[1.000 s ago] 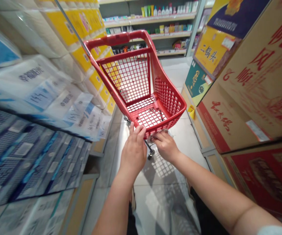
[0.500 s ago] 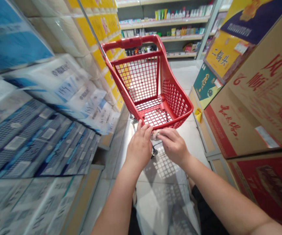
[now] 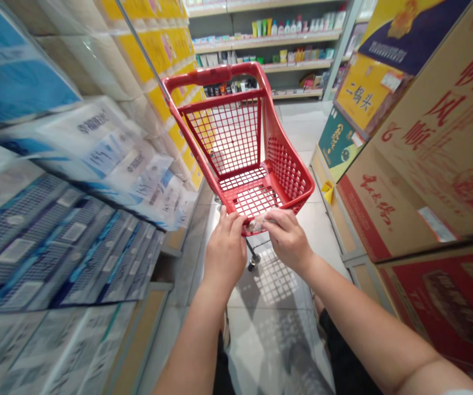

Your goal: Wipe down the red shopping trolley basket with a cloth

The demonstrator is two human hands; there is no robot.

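Note:
A red plastic shopping cart (image 3: 275,189) stands in front of me, its grid basket holding nothing I can make out. My left hand (image 3: 225,247) is closed over the cart's near rim, with its fingers on the edge. Beside it, my right hand (image 3: 289,240) pinches a small, crumpled, pale see-through thing (image 3: 256,223) against the same rim. What that thing is I cannot tell; the fingers partly cover it. Below the basket, a caster wheel (image 3: 254,262) shows on the floor.
Stacked blue-and-white tissue packs (image 3: 92,241) line the left side, with yellow packs (image 3: 154,49) behind. Cardboard cartons (image 3: 409,203) are piled along the right. Shelves of bottles and tubes (image 3: 269,41) cross the far end. The tiled aisle floor (image 3: 297,123) is narrow.
The cart and both hands have shifted slightly left in view. More of the crumpled thing shows between the hands, and the right hand has moved a little against the rim.

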